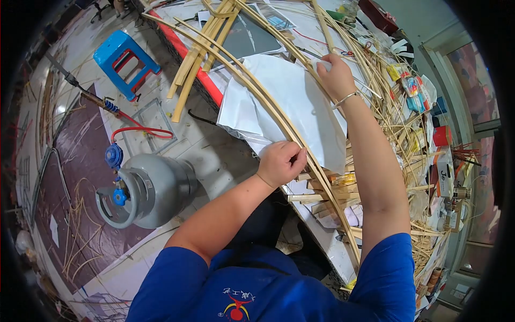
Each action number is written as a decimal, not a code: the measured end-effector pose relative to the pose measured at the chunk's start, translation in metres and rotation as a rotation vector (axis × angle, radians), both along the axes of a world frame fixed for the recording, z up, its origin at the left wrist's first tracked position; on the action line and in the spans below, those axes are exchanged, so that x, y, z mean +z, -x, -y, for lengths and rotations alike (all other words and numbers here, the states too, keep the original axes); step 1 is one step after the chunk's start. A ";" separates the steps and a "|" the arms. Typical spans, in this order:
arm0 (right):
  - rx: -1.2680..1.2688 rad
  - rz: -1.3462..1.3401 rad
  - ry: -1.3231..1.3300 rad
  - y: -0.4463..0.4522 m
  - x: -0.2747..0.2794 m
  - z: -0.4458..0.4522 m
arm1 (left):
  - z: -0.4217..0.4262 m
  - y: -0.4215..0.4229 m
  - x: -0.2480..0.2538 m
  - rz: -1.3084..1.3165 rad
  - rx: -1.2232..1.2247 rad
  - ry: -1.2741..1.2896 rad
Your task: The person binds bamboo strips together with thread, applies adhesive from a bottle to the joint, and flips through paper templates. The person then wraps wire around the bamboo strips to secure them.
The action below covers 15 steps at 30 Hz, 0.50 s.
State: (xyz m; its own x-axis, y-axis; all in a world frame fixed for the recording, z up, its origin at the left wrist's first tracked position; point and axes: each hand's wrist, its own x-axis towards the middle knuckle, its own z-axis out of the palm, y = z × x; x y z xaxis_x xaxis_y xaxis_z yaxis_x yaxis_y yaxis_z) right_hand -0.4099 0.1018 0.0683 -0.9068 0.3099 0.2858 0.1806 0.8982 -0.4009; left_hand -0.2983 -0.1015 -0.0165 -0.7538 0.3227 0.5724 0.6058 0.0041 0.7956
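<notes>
Head view: a person in a blue short-sleeved shirt (268, 287) works over a cluttered white counter (330, 247) with a red edge. The two bare hands are apart from each other. The left hand (283, 162) is curled against a pair of long, curved, pale wooden strips (284, 123); its fingertips are partly hidden, so I cannot tell whether it is clamped on them. These strips run diagonally across the counter, over a large, creased white sheet (289, 86), and down beside the person's body. The right hand (338, 78), with a thin silver bracelet (346, 100) at its wrist, is farther up at the sheet's far side, fingers bent beside another long pale strip (273, 33); what it grips, if anything, I cannot tell.

Above the sheet lies a dark grey flat panel (249, 35), and a bundle of straight pale strips (189, 67) juts over the red edge. Short light-coloured sticks (322, 198) lie beneath the curved pair. On the floor to the left stand a blue plastic stool (110, 53) and a grey metal gas cylinder (166, 185), with a blue regulator (113, 155) and an orange-red hose (145, 129).
</notes>
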 end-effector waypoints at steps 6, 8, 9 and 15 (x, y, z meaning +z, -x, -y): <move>0.013 0.059 0.007 -0.005 0.004 0.007 | 0.002 0.000 0.003 0.005 0.005 0.004; 0.000 0.045 0.017 -0.006 0.000 0.004 | 0.002 0.000 0.004 0.003 -0.001 0.005; -0.008 0.031 0.034 -0.007 0.000 0.004 | 0.001 0.000 0.004 0.000 0.000 0.002; -0.139 -0.151 0.729 0.012 -0.015 -0.010 | 0.000 0.001 0.000 -0.012 -0.017 0.010</move>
